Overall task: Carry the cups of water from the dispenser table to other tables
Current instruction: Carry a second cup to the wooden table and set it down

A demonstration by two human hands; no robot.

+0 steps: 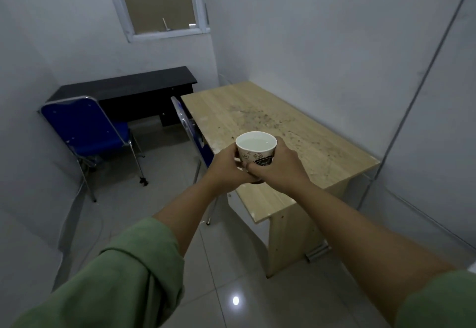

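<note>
A white paper cup (255,150) with dark printed drawings is nearly full of water. Both my hands hold it in front of me, upright. My left hand (226,166) wraps its left side and my right hand (279,166) wraps its right side and bottom. The cup hangs in the air over the near left edge of a light wooden table (296,131), whose top is bare and speckled with dark stains. My green sleeves are pushed up on both arms.
A blue chair (189,124) is tucked at the wooden table's left side. Another blue chair (87,126) stands at the left by a black desk (123,90) under a window. Grey walls close in on both sides; the floor is glossy tile.
</note>
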